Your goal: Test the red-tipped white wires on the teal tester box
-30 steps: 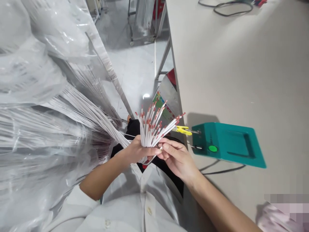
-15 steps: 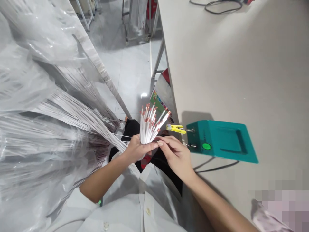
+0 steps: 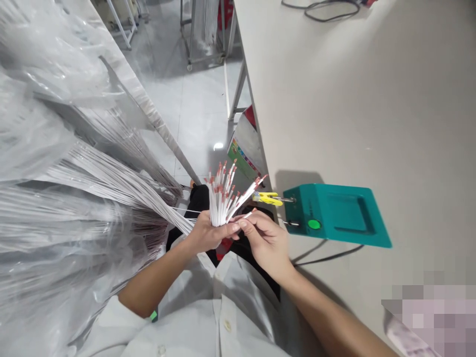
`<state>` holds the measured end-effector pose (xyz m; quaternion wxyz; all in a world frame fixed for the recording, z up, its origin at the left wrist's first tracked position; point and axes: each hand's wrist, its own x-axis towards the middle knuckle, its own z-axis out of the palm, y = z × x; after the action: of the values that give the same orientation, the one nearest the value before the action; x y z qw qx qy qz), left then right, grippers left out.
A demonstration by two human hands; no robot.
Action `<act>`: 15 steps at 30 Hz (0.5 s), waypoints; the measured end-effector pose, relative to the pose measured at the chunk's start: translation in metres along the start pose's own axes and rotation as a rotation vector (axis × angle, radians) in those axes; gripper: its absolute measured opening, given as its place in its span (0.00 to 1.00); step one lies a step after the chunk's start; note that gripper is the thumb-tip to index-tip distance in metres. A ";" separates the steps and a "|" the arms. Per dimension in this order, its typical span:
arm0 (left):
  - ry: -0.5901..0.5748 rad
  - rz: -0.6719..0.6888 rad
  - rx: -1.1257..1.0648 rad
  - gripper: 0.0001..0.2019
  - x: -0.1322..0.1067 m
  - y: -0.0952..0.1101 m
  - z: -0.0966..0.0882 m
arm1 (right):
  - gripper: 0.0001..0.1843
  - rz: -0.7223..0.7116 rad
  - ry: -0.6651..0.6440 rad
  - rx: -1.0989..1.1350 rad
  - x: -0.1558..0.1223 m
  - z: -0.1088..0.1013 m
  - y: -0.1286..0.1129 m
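A bundle of white wires (image 3: 222, 206) with reddish copper-coloured tips stands upright in my left hand (image 3: 208, 233), which is wrapped around it. The wires trail back to the left, toward the plastic-covered stock. Close beside it, my right hand (image 3: 266, 240) is pinched at the thumb and forefinger on a single white wire (image 3: 248, 214) that leans away from the bundle. Just to the right, a teal device (image 3: 336, 210) with a green button (image 3: 314, 224) lies on the table. A yellow clip (image 3: 268, 198) is attached to a metal prong on its near side.
The pale table (image 3: 353, 114) fills the right side. A black cable (image 3: 330, 11) lies at its far end. Bundles of wires under clear plastic (image 3: 33, 129) hang on the left. A wheeled rack (image 3: 203, 62) stands on the floor, and a printed bag (image 3: 243, 148) leans by the table's edge.
One wire now stands apart from the bundle in my right hand's pinch. Several other wires fan further right. The whole view has shifted slightly.
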<state>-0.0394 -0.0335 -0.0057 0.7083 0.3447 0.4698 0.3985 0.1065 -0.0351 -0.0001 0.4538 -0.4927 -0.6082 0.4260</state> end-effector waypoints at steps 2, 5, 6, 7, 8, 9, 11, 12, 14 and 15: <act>0.067 -0.009 -0.031 0.14 0.000 0.001 -0.003 | 0.10 0.000 -0.002 0.018 0.000 0.001 -0.001; 0.258 0.021 -0.079 0.14 0.004 0.001 -0.008 | 0.13 0.027 0.024 0.036 0.001 0.000 0.000; 0.327 0.037 -0.098 0.14 0.005 0.002 -0.009 | 0.13 0.035 0.027 0.030 0.001 0.000 0.001; 0.378 0.050 -0.111 0.14 0.006 0.004 -0.009 | 0.13 0.039 0.018 0.019 0.001 -0.001 0.003; 0.405 0.061 -0.113 0.13 0.006 0.006 -0.009 | 0.13 0.039 -0.003 0.005 0.001 -0.001 0.005; 0.402 0.074 -0.097 0.13 0.005 0.008 -0.008 | 0.12 0.037 -0.029 -0.010 0.001 0.000 0.007; 0.332 0.094 0.008 0.11 0.001 0.013 -0.004 | 0.11 0.028 -0.089 -0.043 0.000 0.002 0.010; 0.282 0.101 0.088 0.11 -0.001 0.014 -0.001 | 0.11 0.020 -0.113 -0.057 0.000 0.003 0.011; 0.236 0.090 0.189 0.10 -0.005 0.014 0.004 | 0.12 0.000 -0.135 -0.079 -0.001 0.005 0.010; 0.219 0.080 0.199 0.11 -0.006 0.013 0.006 | 0.12 -0.015 -0.140 -0.085 -0.002 0.006 0.010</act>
<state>-0.0379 -0.0335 0.0096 0.5986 0.3860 0.5676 0.4130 0.1028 -0.0358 -0.0110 0.3918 -0.4762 -0.6596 0.4297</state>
